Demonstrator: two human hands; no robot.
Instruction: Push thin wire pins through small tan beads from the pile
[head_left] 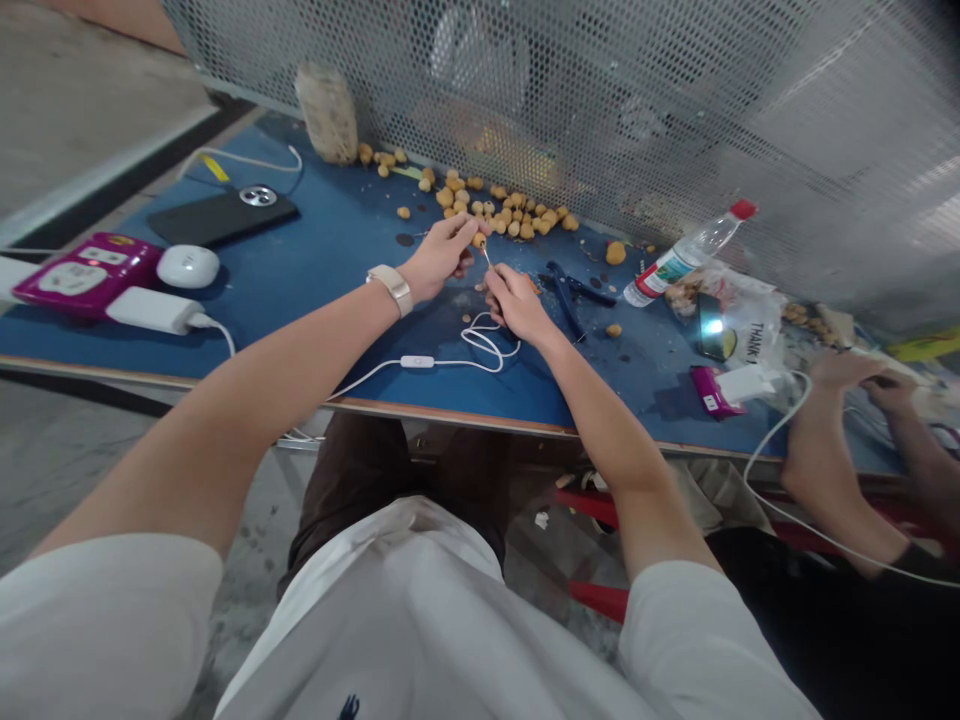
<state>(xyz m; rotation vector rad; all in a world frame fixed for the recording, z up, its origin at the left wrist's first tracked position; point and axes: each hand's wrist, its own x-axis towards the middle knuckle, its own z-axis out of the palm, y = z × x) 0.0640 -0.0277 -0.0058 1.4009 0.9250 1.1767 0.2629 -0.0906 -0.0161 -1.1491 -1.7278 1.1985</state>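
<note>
My left hand is closed, its fingertips pinching a small round tan nut-like piece above the blue table. Closed round a thin metal-tipped tool is my right hand; the tool's tip reaches the piece, though whether it goes in I cannot tell. A white cord with an inline switch loops below my right hand. Behind my hands lies a pile of similar tan pieces. Blue-handled pliers rest to the right of my right hand.
On the left are a black phone, a white earbud case, a magenta power strip and a jar. Rightward lie a bottle and a second magenta strip. A co-worker's hands are at far right. Perforated metal stands behind.
</note>
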